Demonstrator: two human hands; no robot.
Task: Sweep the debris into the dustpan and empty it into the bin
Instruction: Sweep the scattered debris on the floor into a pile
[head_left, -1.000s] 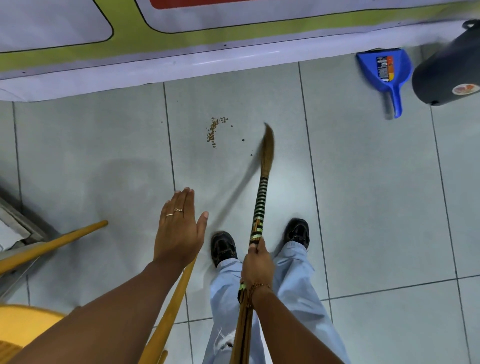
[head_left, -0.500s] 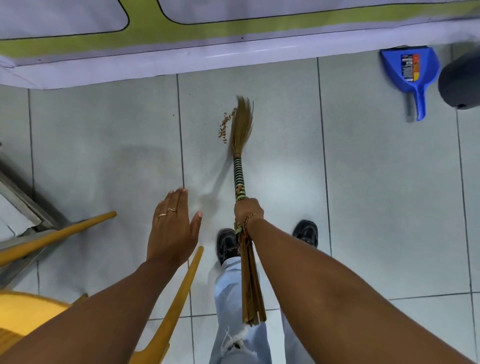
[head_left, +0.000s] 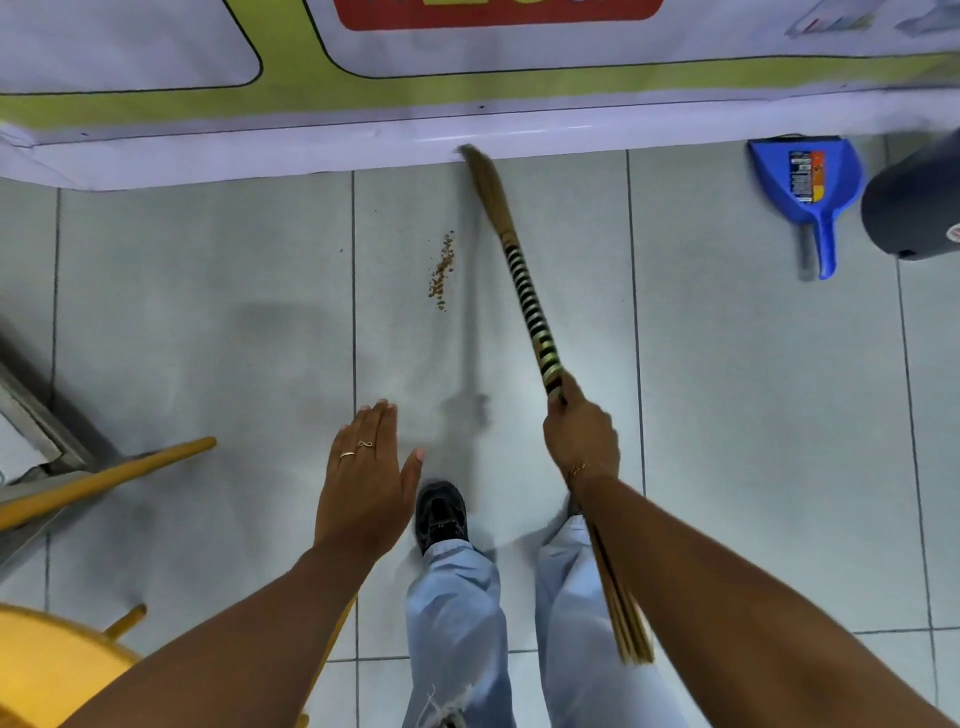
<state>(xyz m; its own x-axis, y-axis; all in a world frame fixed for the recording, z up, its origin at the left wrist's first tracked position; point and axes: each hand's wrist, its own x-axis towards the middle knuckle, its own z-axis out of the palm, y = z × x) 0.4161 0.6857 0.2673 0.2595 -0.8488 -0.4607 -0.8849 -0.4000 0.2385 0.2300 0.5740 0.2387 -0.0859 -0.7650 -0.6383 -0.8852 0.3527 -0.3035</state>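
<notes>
A thin line of brown debris (head_left: 441, 270) lies on the grey tiled floor ahead of my feet. My right hand (head_left: 582, 431) grips a straw broom (head_left: 524, 291) by its black-and-cream banded handle; the bristle tip points away, up near the base of the counter, to the right of the debris. My left hand (head_left: 366, 483) hovers flat and empty, fingers together, palm down. A blue dustpan (head_left: 808, 182) rests on the floor at the far right, handle toward me. The dark round bin (head_left: 914, 208) is beside it at the frame's right edge.
A white and green counter front (head_left: 467, 114) runs across the far side. A yellow chair (head_left: 62, 670) with slanting legs stands at the lower left, next to a grey frame (head_left: 31, 415). My black shoe (head_left: 440, 512) and pale trouser legs are below centre.
The broom head has swung from on the debris to its right and further away, toward the counter. My right hand moved right. The debris now lies in a tighter line. The left hand hardly moved.
</notes>
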